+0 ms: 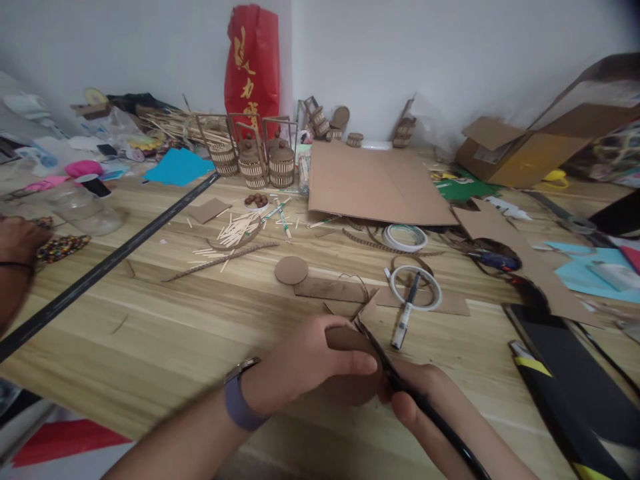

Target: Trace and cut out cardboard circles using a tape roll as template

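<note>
My left hand (pixel 305 360), with a watch on a purple strap at the wrist, grips a rounded piece of brown cardboard (pixel 353 390) between thumb and fingers. In my right hand (pixel 433 393) are black-handled scissors (pixel 390 373), their blades against the cardboard's right edge. A narrow cardboard offcut (pixel 367 305) sticks up by the blade tips. Just beyond my hands lie a small cardboard disc (pixel 291 271), a long cardboard strip (pixel 330 289), a roll of white tape (pixel 436 300) and a pen (pixel 406 313).
Small stick baskets (pixel 253 167) stand at the back before a red bag (pixel 253 67). A large cardboard sheet (pixel 375 183) lies to their right. Loose sticks (pixel 239 229) are scattered mid-table. Another person's hand (pixel 20 240) is by beads (pixel 63 248) at the left.
</note>
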`<state>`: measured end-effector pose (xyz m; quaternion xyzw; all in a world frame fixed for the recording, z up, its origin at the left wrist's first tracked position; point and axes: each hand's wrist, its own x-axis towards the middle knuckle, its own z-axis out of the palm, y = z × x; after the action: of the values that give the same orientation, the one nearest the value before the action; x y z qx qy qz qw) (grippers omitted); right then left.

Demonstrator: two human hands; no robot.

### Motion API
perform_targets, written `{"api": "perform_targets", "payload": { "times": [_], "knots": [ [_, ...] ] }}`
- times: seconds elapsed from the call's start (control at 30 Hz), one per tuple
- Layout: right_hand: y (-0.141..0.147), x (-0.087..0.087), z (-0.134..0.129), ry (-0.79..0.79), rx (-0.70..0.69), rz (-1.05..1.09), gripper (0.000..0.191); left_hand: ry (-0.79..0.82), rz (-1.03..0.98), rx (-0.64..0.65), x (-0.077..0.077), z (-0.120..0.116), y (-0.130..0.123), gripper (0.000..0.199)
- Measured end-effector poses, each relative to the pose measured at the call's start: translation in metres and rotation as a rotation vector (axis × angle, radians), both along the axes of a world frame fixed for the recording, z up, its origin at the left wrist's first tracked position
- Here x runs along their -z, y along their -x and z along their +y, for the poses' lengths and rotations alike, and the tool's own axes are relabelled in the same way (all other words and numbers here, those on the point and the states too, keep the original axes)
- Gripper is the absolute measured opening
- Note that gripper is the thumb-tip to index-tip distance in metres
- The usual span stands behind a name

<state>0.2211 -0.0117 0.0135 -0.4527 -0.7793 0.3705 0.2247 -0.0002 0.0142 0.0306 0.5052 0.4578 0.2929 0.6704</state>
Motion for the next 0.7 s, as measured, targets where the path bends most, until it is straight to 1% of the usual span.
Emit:
{"api": "perform_targets", "payload": {
  "times": [0.07,0.17,0.23,0.33,0.5,0.7],
  "knots": [
    [0.002,-0.001,0.001,0.003,0.015,-0.002,0.075,0.077,-0.064,-0.112,0.002,-0.001,-0.004,0.050],
    [0.005,0.000,0.002,-0.009,0.046,0.007,0.073,0.140,-0.251,-0.170,0.007,-0.003,-0.011,0.054],
    [0.006,0.000,0.002,-0.004,0.034,0.025,0.074,0.137,-0.317,-0.203,0.008,-0.005,-0.014,0.053],
    [0.006,0.000,0.000,0.057,-0.022,0.045,0.079,0.108,-0.291,-0.233,0.008,-0.008,-0.015,0.049],
    [0.006,-0.004,-0.002,0.122,-0.051,0.117,0.079,0.054,-0.167,-0.182,0.004,-0.009,-0.011,0.043],
    [0.003,0.003,-0.001,0.128,-0.094,0.121,0.078,-0.005,-0.143,-0.135,0.007,-0.010,-0.010,0.040]
  ]
}}
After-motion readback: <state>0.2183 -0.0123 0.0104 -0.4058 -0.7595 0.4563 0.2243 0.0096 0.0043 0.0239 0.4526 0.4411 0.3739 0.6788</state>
